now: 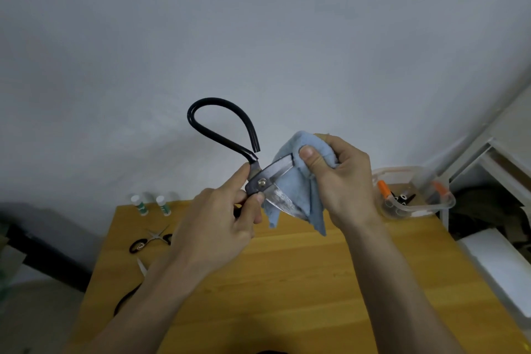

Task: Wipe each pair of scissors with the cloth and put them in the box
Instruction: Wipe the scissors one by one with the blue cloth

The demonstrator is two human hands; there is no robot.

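Observation:
My left hand [218, 221] grips large black-handled scissors [230, 141] near their pivot, held up over the table with the blades spread. My right hand [342, 181] pinches a light blue cloth [293, 190] around the upper blade's tip; the lower blade lies against the hanging cloth. A clear plastic box [416, 210] stands at the table's far right and holds orange-handled scissors [383, 190]. A small pair of black-handled scissors [149, 240] lies on the table at the left. Another black-handled pair [129, 293] lies nearer, partly hidden by my left forearm.
The wooden table [287, 282] stretches below my hands. Two small white bottles with green labels [150, 204] stand at its far left corner. A white shelf frame [488, 152] and white boards [500, 267] sit to the right of the table.

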